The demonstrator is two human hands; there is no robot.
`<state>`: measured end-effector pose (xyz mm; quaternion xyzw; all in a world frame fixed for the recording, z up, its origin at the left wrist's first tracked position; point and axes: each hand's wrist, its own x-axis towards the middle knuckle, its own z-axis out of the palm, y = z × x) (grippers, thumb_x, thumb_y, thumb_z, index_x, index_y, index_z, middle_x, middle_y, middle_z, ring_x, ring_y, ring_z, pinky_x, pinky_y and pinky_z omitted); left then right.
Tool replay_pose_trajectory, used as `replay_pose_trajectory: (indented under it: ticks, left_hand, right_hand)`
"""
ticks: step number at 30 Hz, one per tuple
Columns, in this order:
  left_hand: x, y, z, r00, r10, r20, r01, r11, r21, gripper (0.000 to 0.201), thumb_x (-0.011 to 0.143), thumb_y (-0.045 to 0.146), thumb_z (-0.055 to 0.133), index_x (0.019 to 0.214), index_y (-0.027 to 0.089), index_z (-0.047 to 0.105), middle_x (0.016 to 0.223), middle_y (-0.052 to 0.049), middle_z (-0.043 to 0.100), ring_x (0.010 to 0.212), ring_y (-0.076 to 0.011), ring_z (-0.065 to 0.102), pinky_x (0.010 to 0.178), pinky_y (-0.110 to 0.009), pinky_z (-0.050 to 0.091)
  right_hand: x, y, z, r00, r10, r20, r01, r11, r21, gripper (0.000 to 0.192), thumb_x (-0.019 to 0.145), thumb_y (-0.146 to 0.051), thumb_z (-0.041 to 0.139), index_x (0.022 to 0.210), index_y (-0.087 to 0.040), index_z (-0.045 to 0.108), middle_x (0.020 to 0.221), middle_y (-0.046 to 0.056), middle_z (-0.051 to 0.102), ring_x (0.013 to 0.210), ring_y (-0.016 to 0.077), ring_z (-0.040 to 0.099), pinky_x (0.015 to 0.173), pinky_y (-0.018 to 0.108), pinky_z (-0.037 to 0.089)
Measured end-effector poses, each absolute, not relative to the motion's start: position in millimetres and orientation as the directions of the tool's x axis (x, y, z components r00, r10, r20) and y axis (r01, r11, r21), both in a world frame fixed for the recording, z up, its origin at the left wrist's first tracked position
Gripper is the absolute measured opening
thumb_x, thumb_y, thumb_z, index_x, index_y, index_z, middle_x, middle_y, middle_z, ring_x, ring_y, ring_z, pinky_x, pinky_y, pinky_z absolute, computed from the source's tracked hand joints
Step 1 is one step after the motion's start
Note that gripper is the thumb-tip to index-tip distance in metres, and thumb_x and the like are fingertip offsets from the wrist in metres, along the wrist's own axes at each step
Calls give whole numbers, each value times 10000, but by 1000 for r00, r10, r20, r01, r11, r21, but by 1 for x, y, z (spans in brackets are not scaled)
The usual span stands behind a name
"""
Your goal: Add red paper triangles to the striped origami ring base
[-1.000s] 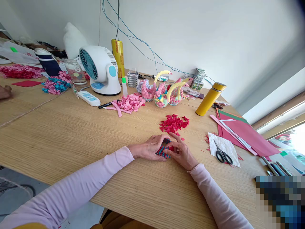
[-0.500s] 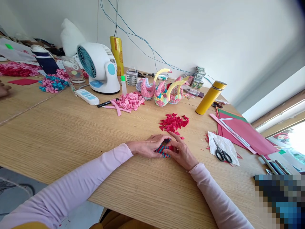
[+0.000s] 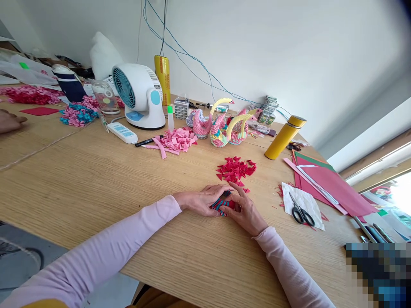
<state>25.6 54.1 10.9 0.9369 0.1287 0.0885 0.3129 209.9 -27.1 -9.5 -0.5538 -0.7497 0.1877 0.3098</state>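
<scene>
A small ring of folded paper pieces (image 3: 221, 204), striped red and blue, rests near the table's front between my hands. My left hand (image 3: 204, 201) curls round its left side, and my right hand (image 3: 245, 210) grips its right side with thumb and fingers. Both hands partly hide it. Just beyond my fingers lies a loose pile of red folded paper triangles (image 3: 236, 169). Farther back stand several paper swans (image 3: 221, 128) in pink, white and yellow, beside a heap of pink paper pieces (image 3: 180, 139).
Scissors (image 3: 301, 211) lie on white paper at the right, near red paper sheets (image 3: 334, 184). A yellow flask (image 3: 284, 139) stands behind. A white fan (image 3: 139, 96) and a power strip (image 3: 122, 132) are at back left. Another person's hand (image 3: 11, 122) shows at the left edge.
The view has shifted slightly, so everything sits a little lower and farther right. Both hands stay on the paper ring, which appears slightly tilted. The other person's hand shows more.
</scene>
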Motion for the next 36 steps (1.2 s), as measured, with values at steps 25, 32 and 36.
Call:
replay_pose_trajectory:
  ticks: [25,32,36]
  left_hand:
    - [27,55,2,950,273,152,138,-803,579,737,766,222,594,1385,183,196,1447,-161,294,1364,-301,271,1099,-445,281]
    - [26,55,2,941,283,184,127,-802,583,702,768,198,574,1368,192,210,1413,-149,348,1333,-284,333,1093,-425,301]
    - [26,55,1,943,283,173,136,-807,575,710,764,192,574,1373,192,211,1429,-145,323,1349,-281,307,1102,-411,289]
  right_hand:
    - [204,-28,-6,-207,951,228,775,302,-556,230,824,-419,594,870,-203,656,1420,145,386,1306,299,407,932,421,465]
    - [197,-29,-9,-123,958,259,810,248,-531,263,829,-435,581,974,-245,689,1386,109,430,1278,283,441,980,422,438]
    - [195,-28,-12,-109,958,266,813,240,-530,216,828,-393,588,909,-233,709,1383,108,422,1238,281,482,981,412,437]
